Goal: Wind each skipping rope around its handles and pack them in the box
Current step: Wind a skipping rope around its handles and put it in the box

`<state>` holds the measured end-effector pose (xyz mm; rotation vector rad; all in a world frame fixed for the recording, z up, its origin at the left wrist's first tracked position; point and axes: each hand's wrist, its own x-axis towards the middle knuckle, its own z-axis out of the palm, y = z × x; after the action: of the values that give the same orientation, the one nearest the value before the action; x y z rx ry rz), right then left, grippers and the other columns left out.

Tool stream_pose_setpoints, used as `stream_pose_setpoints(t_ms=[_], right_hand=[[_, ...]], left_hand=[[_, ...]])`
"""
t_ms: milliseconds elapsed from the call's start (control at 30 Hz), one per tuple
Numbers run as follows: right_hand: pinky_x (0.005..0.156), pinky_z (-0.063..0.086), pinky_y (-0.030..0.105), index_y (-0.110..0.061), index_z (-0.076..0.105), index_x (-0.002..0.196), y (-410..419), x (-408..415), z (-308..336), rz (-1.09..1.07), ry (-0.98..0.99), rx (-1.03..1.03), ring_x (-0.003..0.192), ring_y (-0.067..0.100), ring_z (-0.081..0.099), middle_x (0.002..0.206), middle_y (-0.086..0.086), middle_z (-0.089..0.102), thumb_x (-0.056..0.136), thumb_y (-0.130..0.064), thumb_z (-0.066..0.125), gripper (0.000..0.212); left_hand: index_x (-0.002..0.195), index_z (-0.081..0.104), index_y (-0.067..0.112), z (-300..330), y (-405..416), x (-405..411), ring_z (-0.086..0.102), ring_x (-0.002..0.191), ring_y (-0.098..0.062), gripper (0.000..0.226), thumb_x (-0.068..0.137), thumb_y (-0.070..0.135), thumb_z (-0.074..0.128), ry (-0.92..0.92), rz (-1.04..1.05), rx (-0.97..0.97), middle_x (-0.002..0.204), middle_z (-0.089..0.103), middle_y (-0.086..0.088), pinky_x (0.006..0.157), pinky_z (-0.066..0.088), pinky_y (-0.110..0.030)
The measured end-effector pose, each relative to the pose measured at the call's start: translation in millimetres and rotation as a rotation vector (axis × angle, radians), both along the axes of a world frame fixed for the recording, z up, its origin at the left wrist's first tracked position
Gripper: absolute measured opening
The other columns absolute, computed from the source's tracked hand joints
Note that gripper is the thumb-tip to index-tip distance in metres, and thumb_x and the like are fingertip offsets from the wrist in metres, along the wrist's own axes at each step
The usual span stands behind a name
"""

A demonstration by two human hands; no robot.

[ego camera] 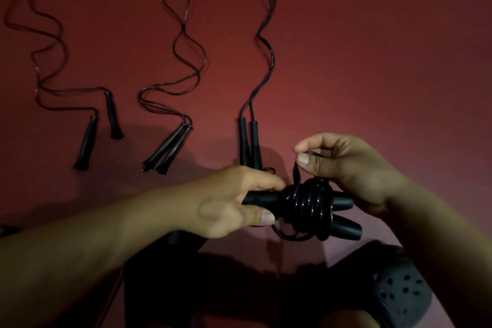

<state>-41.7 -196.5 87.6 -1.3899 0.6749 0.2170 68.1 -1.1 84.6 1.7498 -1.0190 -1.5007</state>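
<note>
Left hand grips the 2 handles of a black rope, fingers curled over the top, thumb underneath, holding them sideways above the red floor. The rope's cord is wound in a thick coil around the middle of the handles, with their far ends sticking out to the right. Right hand is just above the coil, thumb and forefinger pinching the loose cord end, which rises straight off the wraps. A slack loop hangs under the coil. On the floor beyond lie 3 more ropes, unwound, cords snaking away: left rope with handles apart, middle rope with handles side by side, right rope just behind the left hand's knuckles. A black perforated shoe sits bottom right. No box can be made out.
</note>
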Motion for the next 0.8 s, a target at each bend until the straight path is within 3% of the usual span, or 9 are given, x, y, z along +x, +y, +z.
stream_pose_setpoints(t_ms=[133,233,300,367,433,500,600,667,800], right_hand=[[0.044,0.047,0.019,-0.01,0.064,0.089,-2,-4,-7,-0.058,-0.013,0.196,0.046,0.007,0.053,0.06,-0.002,0.059,0.071,-0.012,0.067,0.019],[0.052,0.05,0.021,-0.009,0.064,0.083,3,-6,-14,-0.06,-0.107,0.209,0.054,0.01,0.06,0.065,-0.001,0.065,0.08,-0.009,0.061,0.004],[0.062,0.052,0.024,-0.01,0.063,0.077,11,-9,-18,-0.01,-0.176,0.104,0.063,0.011,0.062,0.07,-0.001,0.066,0.079,-0.014,0.065,0.005],[0.059,0.045,0.034,-0.017,0.067,0.067,20,-11,-21,-0.071,-0.071,0.011,0.061,0.017,0.054,0.065,-0.001,0.062,0.081,-0.017,0.069,0.014],[0.052,0.035,0.031,-0.018,0.068,0.062,28,-12,-24,-0.122,0.024,0.065,0.053,0.017,0.042,0.057,-0.004,0.059,0.092,-0.008,0.061,0.032],[0.046,0.035,0.026,-0.016,0.068,0.075,36,-12,-23,-0.012,0.038,0.063,0.051,0.016,0.041,0.062,-0.003,0.062,0.096,-0.016,0.054,0.026],[0.046,0.038,0.025,-0.012,0.067,0.081,43,-12,-19,0.06,0.063,0.028,0.05,0.017,0.041,0.068,0.002,0.063,0.098,-0.021,0.053,0.023],[0.049,0.037,0.027,-0.011,0.066,0.084,45,-11,-19,0.056,0.077,0.012,0.051,0.018,0.04,0.068,0.002,0.063,0.099,-0.018,0.052,0.022],[0.044,0.04,0.025,-0.003,0.058,0.098,48,-10,-20,0.057,0.143,-0.054,0.045,0.019,0.045,0.069,0.006,0.065,0.097,-0.015,0.056,0.011]], left_hand=[[0.135,0.055,0.02,3,-1,-2,0.049,0.131,-0.005,0.051,0.089,0.037,0.067,0.037,-0.003,-0.064,0.137,0.058,0.01,0.114,0.036,-0.04],[0.117,0.063,0.025,11,-4,-4,0.061,0.113,-0.004,0.025,0.092,0.026,0.066,0.094,0.056,-0.152,0.112,0.068,0.014,0.099,0.046,-0.026],[0.122,0.061,0.026,11,-6,-5,0.063,0.108,0.0,0.031,0.091,0.03,0.064,0.06,0.122,-0.188,0.111,0.068,0.017,0.095,0.048,-0.022],[0.122,0.06,0.024,8,-8,-4,0.066,0.09,-0.001,0.03,0.093,0.031,0.063,-0.004,0.191,-0.213,0.098,0.07,0.017,0.086,0.054,-0.027],[0.114,0.06,0.02,5,-10,-4,0.064,0.074,-0.005,0.02,0.095,0.023,0.063,-0.02,0.296,-0.217,0.081,0.067,0.016,0.076,0.056,-0.033],[0.108,0.061,0.019,1,-11,-2,0.065,0.07,-0.006,0.014,0.094,0.018,0.063,0.0,0.42,-0.189,0.076,0.066,0.014,0.071,0.058,-0.034],[0.098,0.063,0.03,-7,-11,1,0.069,0.072,-0.011,0.006,0.092,0.031,0.065,-0.123,0.515,-0.107,0.078,0.07,0.01,0.076,0.06,-0.042],[0.095,0.063,0.029,-9,-10,2,0.069,0.071,-0.007,0.005,0.092,0.032,0.064,-0.181,0.562,-0.057,0.079,0.071,0.01,0.075,0.059,-0.031],[0.092,0.062,0.023,-18,-7,4,0.068,0.065,-0.001,0.008,0.092,0.03,0.065,-0.249,0.639,0.012,0.081,0.071,0.005,0.054,0.047,-0.009]])
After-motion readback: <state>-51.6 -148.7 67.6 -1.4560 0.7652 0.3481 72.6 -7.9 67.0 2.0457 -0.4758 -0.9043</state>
